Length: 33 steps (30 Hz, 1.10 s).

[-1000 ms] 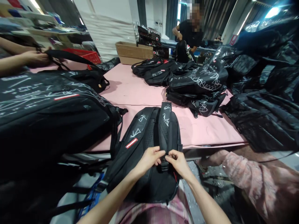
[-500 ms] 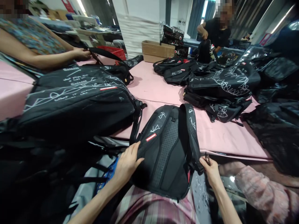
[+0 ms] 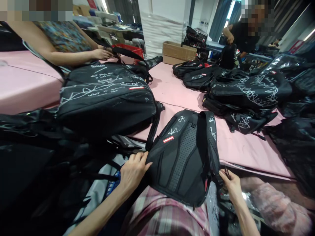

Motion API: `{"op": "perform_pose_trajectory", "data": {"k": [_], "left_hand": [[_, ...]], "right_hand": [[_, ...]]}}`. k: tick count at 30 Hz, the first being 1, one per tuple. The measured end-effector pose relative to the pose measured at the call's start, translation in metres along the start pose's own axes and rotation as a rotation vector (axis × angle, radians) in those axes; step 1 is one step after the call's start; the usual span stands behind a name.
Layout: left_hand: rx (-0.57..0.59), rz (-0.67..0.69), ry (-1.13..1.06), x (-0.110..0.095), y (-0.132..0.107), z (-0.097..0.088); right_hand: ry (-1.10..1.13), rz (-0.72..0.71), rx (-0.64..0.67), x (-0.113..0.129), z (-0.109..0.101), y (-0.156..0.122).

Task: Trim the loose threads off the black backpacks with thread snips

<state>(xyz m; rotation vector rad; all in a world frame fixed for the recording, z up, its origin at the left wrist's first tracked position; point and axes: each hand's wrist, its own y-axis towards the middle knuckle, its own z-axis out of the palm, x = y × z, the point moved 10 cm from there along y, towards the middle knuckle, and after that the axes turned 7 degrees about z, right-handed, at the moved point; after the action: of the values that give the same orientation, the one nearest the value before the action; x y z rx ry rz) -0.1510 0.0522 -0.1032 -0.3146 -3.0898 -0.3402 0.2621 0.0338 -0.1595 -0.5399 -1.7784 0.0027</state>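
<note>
Head view, left fingers (image 3: 142,158), backpack (image 3: 182,160) between, right fingers (image 3: 223,177)

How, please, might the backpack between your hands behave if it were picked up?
The backpack may hold its shape, since its back panel lies smooth and uncreased. The right shoulder strap would likely bend, as it arches off the panel. Rolling seems unlikely, given the broad, flattish back.

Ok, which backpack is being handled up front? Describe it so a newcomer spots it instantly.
Start at the pink tabletop and come to its near edge, just beyond the plaid clothing. A black backpack sits there between the left hand and right hand. Unlike the bags nearby, it shows a dotted grey strip down its upturned back panel.
</note>
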Motion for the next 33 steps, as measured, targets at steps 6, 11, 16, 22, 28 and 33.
{"op": "perform_pose_trajectory", "data": {"k": [6,11,16,22,28,33], "left_hand": [[-0.058,-0.306,-0.635,0.043,0.038,-0.006],[0.039,-0.533,-1.943,0.012,0.094,0.010],[0.331,-0.787,-2.194,-0.035,0.081,0.026],[0.380,-0.867,-2.160,-0.036,0.063,0.024],[0.395,-0.784,-2.178,-0.036,0.064,0.026],[0.398,-0.799,-2.166,-0.032,0.064,0.026]], "right_hand": [[-0.079,-0.034,0.061,-0.002,0.010,0.001],[-0.351,-0.200,0.010,0.032,0.015,-0.011],[-0.586,-0.531,-0.298,0.105,0.034,-0.045],[-0.543,-0.903,-0.035,0.161,0.152,-0.071],[-0.525,-1.051,0.027,0.186,0.196,-0.077],[-0.534,-1.073,0.021,0.190,0.194,-0.075]]}}
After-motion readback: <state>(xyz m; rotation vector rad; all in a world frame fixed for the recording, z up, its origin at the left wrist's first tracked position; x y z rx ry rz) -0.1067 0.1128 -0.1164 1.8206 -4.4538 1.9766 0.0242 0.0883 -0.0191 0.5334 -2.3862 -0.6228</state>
